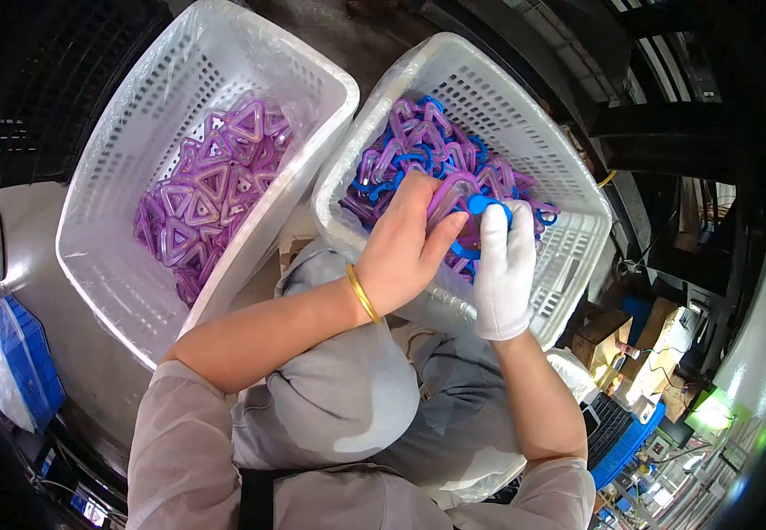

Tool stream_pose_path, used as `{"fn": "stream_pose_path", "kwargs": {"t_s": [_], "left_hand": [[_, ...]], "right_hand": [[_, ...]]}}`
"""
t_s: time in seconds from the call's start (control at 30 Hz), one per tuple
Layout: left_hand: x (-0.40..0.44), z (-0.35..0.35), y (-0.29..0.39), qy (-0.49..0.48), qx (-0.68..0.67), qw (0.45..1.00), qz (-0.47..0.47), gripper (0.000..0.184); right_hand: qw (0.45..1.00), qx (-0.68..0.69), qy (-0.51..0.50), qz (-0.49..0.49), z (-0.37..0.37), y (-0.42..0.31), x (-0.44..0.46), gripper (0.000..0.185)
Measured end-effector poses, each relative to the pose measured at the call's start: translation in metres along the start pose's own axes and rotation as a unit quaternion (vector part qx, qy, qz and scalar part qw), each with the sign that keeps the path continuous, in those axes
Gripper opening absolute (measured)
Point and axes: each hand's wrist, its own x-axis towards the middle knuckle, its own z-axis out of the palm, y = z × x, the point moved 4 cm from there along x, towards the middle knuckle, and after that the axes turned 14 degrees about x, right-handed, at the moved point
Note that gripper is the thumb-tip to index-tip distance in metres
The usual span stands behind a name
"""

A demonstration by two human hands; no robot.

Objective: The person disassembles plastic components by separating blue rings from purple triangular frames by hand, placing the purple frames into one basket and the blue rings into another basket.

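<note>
Nearest are 2 legs in grey trousers (339, 389), with pale sleeves (184, 442) on the left and right. Beyond the knees, the bare left hand (405, 243), with a gold bangle (363, 293) at its wrist, pinches 1 purple piece (451, 196) between thumb and fingers. Just to the right, the right hand (505, 274), in a white glove, has 2 fingertips closed against 1 blue part (480, 204); its thumb is hidden. Both held items are over the near side of the right basket (511, 119), a white perforated one with a mixed heap of purple and blue pieces. Beside it, the left basket (166, 106) contains purple triangular pieces (204, 208). Off to the far left, a blue crate (38, 353) has clear plastic film over it. Dark metalwork (666, 115) is at the far right.
</note>
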Motion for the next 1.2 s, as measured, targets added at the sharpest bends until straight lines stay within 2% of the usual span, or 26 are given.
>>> {"fn": "stream_pose_path", "kwargs": {"t_s": [0.03, 0.13, 0.17, 0.27, 0.37, 0.43, 0.47, 0.5, 0.53, 0.6, 0.63, 0.67, 0.73, 0.8, 0.87, 0.9, 0.97, 1.0, 1.03, 1.07, 1.1, 1.13, 1.17, 1.2], "left_hand": [[0.002, -0.002, 0.001, 0.024, 0.011, 0.999, 0.03, 0.029], [0.0, -0.009, 0.006, 0.062, 0.003, 0.994, 0.091, 0.026], [-0.001, -0.012, 0.006, 0.068, -0.007, 0.992, 0.106, 0.025], [-0.001, -0.016, 0.003, 0.027, 0.026, 0.985, 0.169, 0.034], [0.003, -0.041, 0.001, -0.044, 0.095, 0.961, 0.258, 0.034], [0.011, -0.087, -0.009, 0.003, 0.226, 0.927, 0.299, 0.033], [0.009, -0.111, -0.035, 0.097, 0.238, 0.936, 0.24, 0.031], [0.01, -0.136, -0.071, 0.144, 0.206, 0.962, 0.107, 0.027], [0.01, -0.161, -0.103, 0.209, 0.102, 0.972, -0.033, 0.024], [-0.009, -0.209, -0.196, 0.236, 0.177, 0.944, -0.146, 0.022], [-0.026, -0.227, -0.248, 0.126, 0.281, 0.925, -0.224, 0.03], [-0.052, -0.241, -0.297, 0.014, 0.376, 0.876, -0.301, 0.038], [-0.117, -0.249, -0.368, -0.163, 0.463, 0.815, -0.31, 0.058], [-0.168, -0.24, -0.374, -0.237, 0.528, 0.755, -0.307, 0.068], [-0.181, -0.232, -0.357, -0.27, 0.55, 0.733, -0.295, 0.074], [-0.183, -0.23, -0.352, -0.286, 0.56, 0.723, -0.286, 0.077], [-0.188, -0.232, -0.361, -0.281, 0.509, 0.739, -0.34, 0.084], [-0.188, -0.233, -0.366, -0.277, 0.485, 0.746, -0.363, 0.088], [-0.189, -0.234, -0.372, -0.276, 0.48, 0.746, -0.371, 0.087], [-0.191, -0.235, -0.378, -0.276, 0.475, 0.745, -0.379, 0.085], [-0.193, -0.234, -0.381, -0.277, 0.47, 0.743, -0.388, 0.084], [-0.192, -0.232, -0.375, -0.27, 0.497, 0.723, -0.396, 0.082], [-0.189, -0.23, -0.363, -0.26, 0.526, 0.702, -0.405, 0.079], [-0.189, -0.231, -0.355, -0.251, 0.554, 0.678, -0.413, 0.077]], "right_hand": [[1.0, 0.002, 0.006, 0.012, 0.003, -0.002, -0.002, 0.023], [0.982, 0.137, 0.074, 0.103, 0.008, -0.002, -0.001, 0.026], [0.986, 0.101, 0.086, 0.097, 0.008, 0.004, 0.001, 0.028], [0.971, 0.169, 0.083, 0.144, 0.012, 0.003, 0.004, 0.027], [0.971, 0.167, 0.062, 0.159, 0.013, 0.007, 0.002, 0.024], [0.976, 0.14, 0.054, 0.156, 0.006, 0.019, 0.007, 0.023], [0.978, 0.126, 0.052, 0.156, 0.002, 0.024, 0.01, 0.023], [0.972, 0.137, 0.061, 0.182, 0.0, 0.026, 0.011, 0.022], [0.983, 0.071, 0.041, 0.162, -0.008, 0.036, 0.014, 0.021], [0.992, -0.046, -0.008, 0.121, -0.027, 0.075, 0.021, 0.019], [0.988, -0.079, -0.025, 0.13, -0.033, 0.085, 0.023, 0.02], [0.983, -0.11, -0.043, 0.138, -0.041, 0.094, 0.023, 0.021], [0.979, -0.072, -0.068, 0.18, -0.071, 0.111, 0.026, 0.025], [0.968, -0.005, -0.053, 0.245, -0.118, 0.117, 0.026, 0.031], [0.927, 0.14, 0.042, 0.345, -0.171, 0.109, 0.024, 0.041], [0.956, 0.089, 0.069, 0.271, -0.218, 0.116, 0.019, 0.044], [0.98, 0.024, 0.134, 0.147, -0.33, 0.138, -0.018, 0.047], [0.967, -0.125, 0.184, 0.126, -0.383, 0.152, -0.054, 0.044], [0.919, -0.285, 0.241, 0.124, -0.435, 0.165, -0.091, 0.041], [0.849, -0.414, 0.299, 0.137, -0.483, 0.177, -0.128, 0.038], [0.849, -0.311, 0.375, 0.202, -0.489, 0.184, -0.17, 0.036], [0.827, -0.192, 0.465, 0.251, -0.493, 0.192, -0.214, 0.035], [0.779, -0.087, 0.553, 0.28, -0.494, 0.198, -0.26, 0.033], [0.733, -0.017, 0.6, 0.32, -0.481, 0.212, -0.301, 0.034]]}}
